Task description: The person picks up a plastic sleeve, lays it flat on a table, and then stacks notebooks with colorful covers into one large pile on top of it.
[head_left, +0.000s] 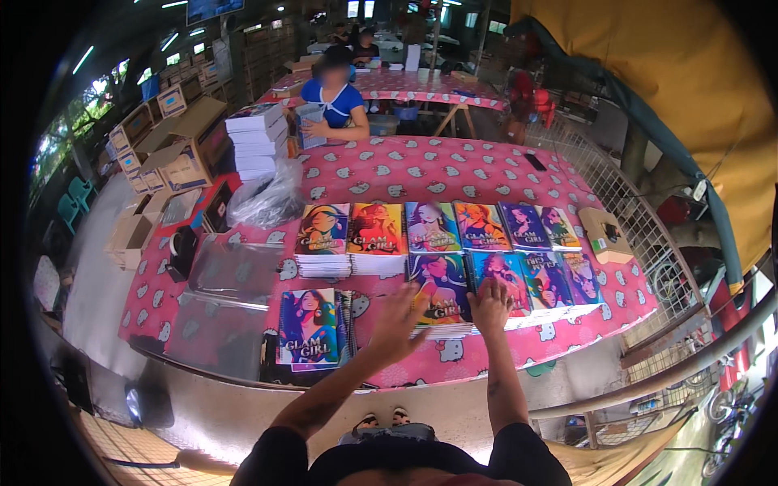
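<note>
Stacks of spiral notebooks with bright illustrated covers stand in two rows on the pink table. My left hand point(395, 322), somewhat blurred, has its fingers stretched out at the left edge of a purple-and-yellow notebook point(442, 301) on a front-row stack. On that stack's right side, my right hand point(489, 306) lies with fingers extended, over the edge of a blue-covered notebook point(510, 279). Neither hand grasps anything that I can see. To the left, a smaller pile has a blue-and-teal notebook point(308, 328) on top. Behind are more stacks, among them an orange-covered notebook point(378, 228).
Clear plastic sheets point(235, 275) and a crumpled plastic bag point(267, 194) lie at the left. Behind them rise a tall paper stack point(258, 142) and cardboard boxes point(188, 158). Across the table a person point(336, 105) holds a book block. A phone point(536, 162) lies far right, beyond a tan tape-topped pad point(604, 235).
</note>
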`<state>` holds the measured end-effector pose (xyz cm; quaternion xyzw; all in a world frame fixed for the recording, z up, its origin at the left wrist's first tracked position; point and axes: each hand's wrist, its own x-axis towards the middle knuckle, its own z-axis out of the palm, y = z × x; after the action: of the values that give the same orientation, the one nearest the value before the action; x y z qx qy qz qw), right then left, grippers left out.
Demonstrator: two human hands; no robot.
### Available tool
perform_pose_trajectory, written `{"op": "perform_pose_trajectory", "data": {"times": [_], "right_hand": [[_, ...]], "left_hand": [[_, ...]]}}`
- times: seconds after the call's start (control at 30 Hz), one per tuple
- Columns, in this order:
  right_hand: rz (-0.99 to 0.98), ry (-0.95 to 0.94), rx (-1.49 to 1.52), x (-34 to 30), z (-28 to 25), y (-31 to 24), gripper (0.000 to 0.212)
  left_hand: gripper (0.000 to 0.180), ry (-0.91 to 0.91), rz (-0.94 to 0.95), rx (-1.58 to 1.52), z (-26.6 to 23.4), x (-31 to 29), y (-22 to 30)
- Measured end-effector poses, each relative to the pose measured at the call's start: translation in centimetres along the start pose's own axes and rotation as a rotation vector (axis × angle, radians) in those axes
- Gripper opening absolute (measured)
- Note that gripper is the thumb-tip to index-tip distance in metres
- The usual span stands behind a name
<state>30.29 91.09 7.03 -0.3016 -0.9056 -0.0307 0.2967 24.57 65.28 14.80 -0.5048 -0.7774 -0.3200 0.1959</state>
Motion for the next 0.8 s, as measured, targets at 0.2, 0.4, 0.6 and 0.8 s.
{"op": "perform_pose_trajectory", "data": {"times": [0.2, 0.4, 0.6, 0.8], "right_hand": [[-0.107, -0.225, 0.266, 1.2, -4.0, 0.7, 0.043], [0.023, -0.335, 0.610, 4.1, -10.2, 0.6, 0.060], [-0.068, -0.190, 1.547, 1.8, -9.4, -6.9, 0.060], [-0.959, -0.303, 1.160, -4.5, -1.9, -21.7, 0.035]], "left_hand": [[0.055, -0.303, 0.089, 0.272, 9.6, -0.9, 0.7], [0.018, -0.018, -0.399, -0.272, -3.8, -1.8, -2.0], [0.024, 0.761, -0.639, -0.325, -19.3, -6.5, -4.8], [0.040, 0.359, -0.166, 0.263, -18.7, -10.5, -7.8]]}}
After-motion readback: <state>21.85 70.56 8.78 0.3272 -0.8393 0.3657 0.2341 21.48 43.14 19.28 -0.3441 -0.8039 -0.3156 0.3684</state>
